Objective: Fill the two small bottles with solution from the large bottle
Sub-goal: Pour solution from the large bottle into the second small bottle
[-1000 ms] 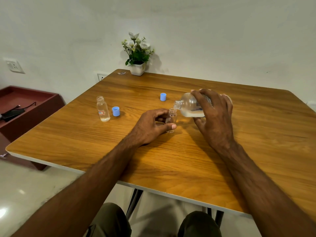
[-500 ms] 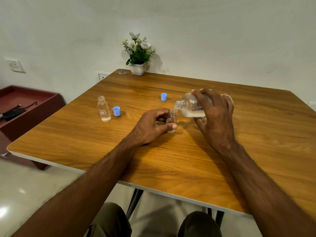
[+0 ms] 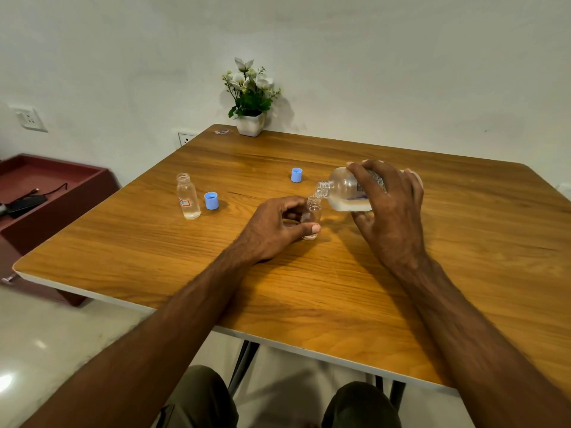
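While tipped, large bottle (image 3: 346, 193) meets vial (image 3: 312, 216).

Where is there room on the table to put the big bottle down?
Bare wood lies right of the right hand, out to the table edge, and along the near edge. It is crowded around the left hand, the small bottle and the large bottle.

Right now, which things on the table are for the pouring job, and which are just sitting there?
For the job: large bottle, held small bottle, standing small bottle, two blue caps, both hands.
Just there: flower pot, small wrapper scrap.
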